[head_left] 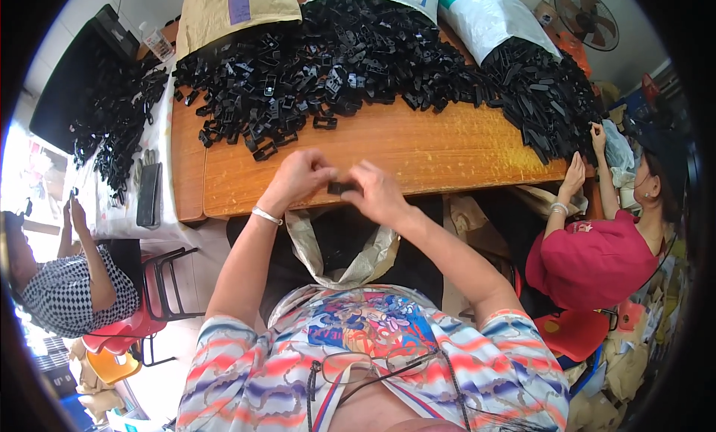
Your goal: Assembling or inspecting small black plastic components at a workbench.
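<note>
Over the near edge of the wooden table (246, 186), my two hands come together around a small black plastic part (339, 187). My right hand (378, 196) pinches it between thumb and fingers. From the other side my left hand (300, 177) closes its thumb and fingertips at the part's left end. Much of the part is hidden by the fingers, so its exact kind cannot be told. Just beyond my hands lies a wide heap of black plastic pieces (328, 67), several of them small open frames. An open pale sack (380, 257) hangs below my hands at my lap.
A brown paper sack (239, 14) and two white sacks (373, 0) (496, 18) spill black parts at the back. Slim black pieces (533, 96) pile up right. A person in red (597, 257) sits right, another in checks (74, 290) left. A fan (587, 18) stands back right.
</note>
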Action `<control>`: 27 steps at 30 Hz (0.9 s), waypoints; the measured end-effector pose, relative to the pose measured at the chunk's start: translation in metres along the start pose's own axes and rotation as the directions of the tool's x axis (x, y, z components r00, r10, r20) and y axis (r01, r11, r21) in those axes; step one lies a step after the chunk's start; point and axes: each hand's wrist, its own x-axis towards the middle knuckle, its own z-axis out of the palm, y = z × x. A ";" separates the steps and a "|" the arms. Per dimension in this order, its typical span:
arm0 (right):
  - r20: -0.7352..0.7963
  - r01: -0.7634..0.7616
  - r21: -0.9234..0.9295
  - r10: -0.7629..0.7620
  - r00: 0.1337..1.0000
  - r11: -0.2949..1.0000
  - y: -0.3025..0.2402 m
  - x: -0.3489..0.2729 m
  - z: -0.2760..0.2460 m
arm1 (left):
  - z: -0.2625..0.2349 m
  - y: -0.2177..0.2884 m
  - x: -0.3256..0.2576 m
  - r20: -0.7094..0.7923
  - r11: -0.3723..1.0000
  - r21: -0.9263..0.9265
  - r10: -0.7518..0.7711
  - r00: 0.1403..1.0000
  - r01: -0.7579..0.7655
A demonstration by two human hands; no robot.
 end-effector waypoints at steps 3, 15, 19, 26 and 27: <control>0.060 0.108 -0.035 -0.106 0.993 0.994 -0.016 -0.026 0.004 | -0.003 0.005 0.009 -0.172 0.989 0.087 0.130 0.976 -0.117; -0.353 -0.133 -0.196 0.056 0.934 0.972 0.052 0.110 -0.012 | 0.012 0.020 0.024 -0.287 0.785 0.585 0.435 0.854 -0.203; -0.313 -0.123 -0.289 0.028 0.949 0.949 0.052 0.119 0.005 | 0.017 0.024 0.005 -0.279 0.806 0.549 0.426 0.861 -0.220; -0.174 0.002 -0.334 -0.063 0.983 0.943 0.038 0.097 0.001 | 0.022 0.017 -0.017 -0.316 0.868 0.425 0.409 0.856 -0.258; -0.108 0.063 -0.271 -0.095 0.990 0.961 0.041 0.097 -0.005 | 0.022 0.018 -0.018 -0.318 0.872 0.410 0.411 0.854 -0.267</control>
